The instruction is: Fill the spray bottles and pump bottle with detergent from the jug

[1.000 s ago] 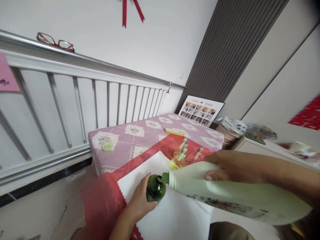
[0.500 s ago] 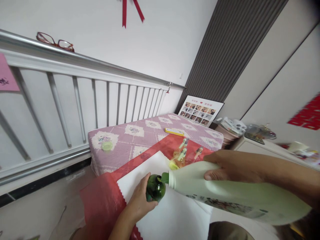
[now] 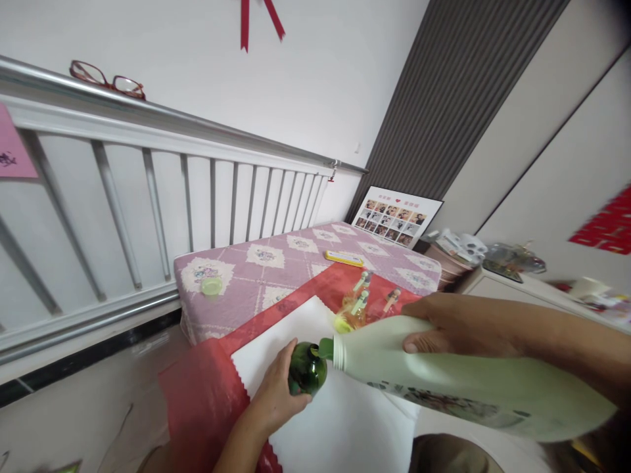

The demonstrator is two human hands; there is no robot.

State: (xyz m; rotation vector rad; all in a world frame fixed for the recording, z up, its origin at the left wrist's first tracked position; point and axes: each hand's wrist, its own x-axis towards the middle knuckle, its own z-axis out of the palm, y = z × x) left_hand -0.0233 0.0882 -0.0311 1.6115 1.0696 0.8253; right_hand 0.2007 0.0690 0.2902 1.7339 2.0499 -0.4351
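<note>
A dark green glossy bottle (image 3: 309, 376) is gripped in my left hand (image 3: 280, 389), fingers and thumb wrapped round its sides. Its open neck faces up. My right hand (image 3: 438, 325) holds a large pale green jug (image 3: 473, 387), tipped on its side with its mouth to the left. The jug's green spout (image 3: 325, 349) is right at the bottle's neck. I cannot make out any liquid between them. Part of the jug's printed label shows below my right hand; the fingers on its far side are hidden.
White paper (image 3: 345, 420) lies over a red cloth (image 3: 197, 394) on a bed or table with a purple floral cover (image 3: 246, 289). Several pump-top bottles (image 3: 362, 299) stand behind the jug. A pale green cap (image 3: 211, 286) and a yellow case (image 3: 344, 258) lie farther back. A radiator (image 3: 162, 197) lines the wall.
Almost nothing differs. The view has shifted very slightly, while the bottle and the tipped jug keep the same position against each other, both still held.
</note>
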